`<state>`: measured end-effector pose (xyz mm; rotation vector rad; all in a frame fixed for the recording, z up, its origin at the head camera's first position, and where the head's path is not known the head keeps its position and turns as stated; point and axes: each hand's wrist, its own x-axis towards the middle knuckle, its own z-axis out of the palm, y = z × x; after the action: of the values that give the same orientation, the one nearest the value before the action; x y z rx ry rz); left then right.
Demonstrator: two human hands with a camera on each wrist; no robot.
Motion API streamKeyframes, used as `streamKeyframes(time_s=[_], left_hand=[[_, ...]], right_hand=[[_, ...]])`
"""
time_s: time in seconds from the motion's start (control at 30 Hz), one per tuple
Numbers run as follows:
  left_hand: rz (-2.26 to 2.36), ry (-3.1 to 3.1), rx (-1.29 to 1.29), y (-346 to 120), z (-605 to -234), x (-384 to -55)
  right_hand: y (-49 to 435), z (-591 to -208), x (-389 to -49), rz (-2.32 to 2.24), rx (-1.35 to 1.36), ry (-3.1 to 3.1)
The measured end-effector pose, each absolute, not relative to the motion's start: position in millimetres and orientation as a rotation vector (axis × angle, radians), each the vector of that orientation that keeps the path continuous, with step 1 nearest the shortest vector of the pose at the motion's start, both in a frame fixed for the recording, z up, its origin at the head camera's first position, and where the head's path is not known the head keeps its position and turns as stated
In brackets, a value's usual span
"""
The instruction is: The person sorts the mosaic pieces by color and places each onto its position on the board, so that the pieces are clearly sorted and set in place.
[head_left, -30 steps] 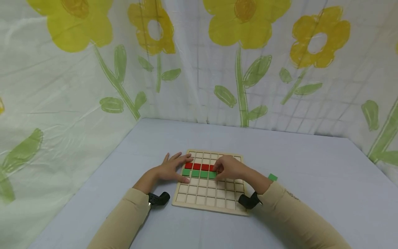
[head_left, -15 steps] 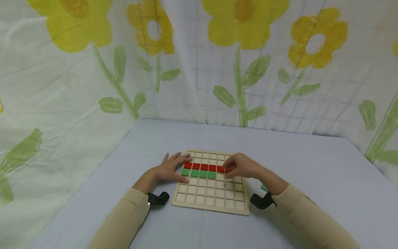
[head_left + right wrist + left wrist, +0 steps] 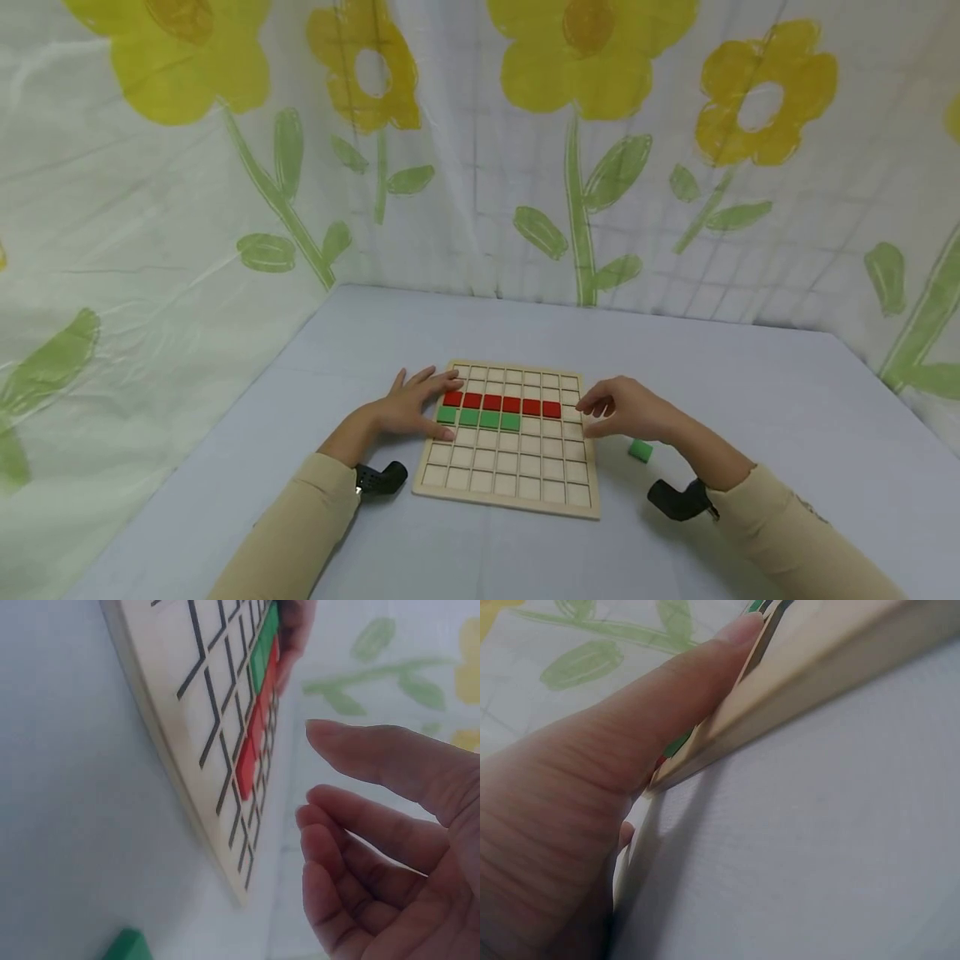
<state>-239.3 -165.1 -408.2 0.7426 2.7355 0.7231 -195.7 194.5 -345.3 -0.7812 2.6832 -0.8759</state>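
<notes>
A wooden grid board (image 3: 506,502) lies on the table. A row of several red tiles (image 3: 492,402) runs across its cells, and just below it on the near side is a shorter row of several green tiles (image 3: 489,419). My left hand (image 3: 407,411) rests on the board's left edge with fingers spread; in the left wrist view its thumb (image 3: 697,675) lies over the wooden rim. At the board's right edge hovers my right hand (image 3: 633,408), thumb and loosely bent fingers apart with nothing between them, as the right wrist view also shows.
A loose green tile (image 3: 641,451) lies on the table to the right of the board, below my right hand. Behind the pale table (image 3: 360,333) hangs a white curtain (image 3: 465,167) with painted yellow flowers.
My right hand has moved right along the red row to beyond the board's edge, uncovering the last red tiles and the loose green tile. The left hand has stayed in place.
</notes>
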Motion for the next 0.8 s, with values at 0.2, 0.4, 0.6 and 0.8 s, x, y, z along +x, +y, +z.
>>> streamKeyframes(time_s=[0.2, 0.4, 0.6, 0.8], left_hand=[[0.705, 2.733, 0.748, -164, -408, -240], [0.715, 2.736, 0.735, -164, -408, -238], [0.715, 2.739, 0.730, -165, -410, -238], [0.719, 2.742, 0.741, -164, -410, -240]], right_hand=[[210, -348, -190, -0.878, -0.725, 2.711], [223, -354, -185, -0.869, -0.706, 2.741], [237, -357, -179, -0.890, -0.649, 2.777], [251, -357, -173, -0.957, -0.598, 2.797]])
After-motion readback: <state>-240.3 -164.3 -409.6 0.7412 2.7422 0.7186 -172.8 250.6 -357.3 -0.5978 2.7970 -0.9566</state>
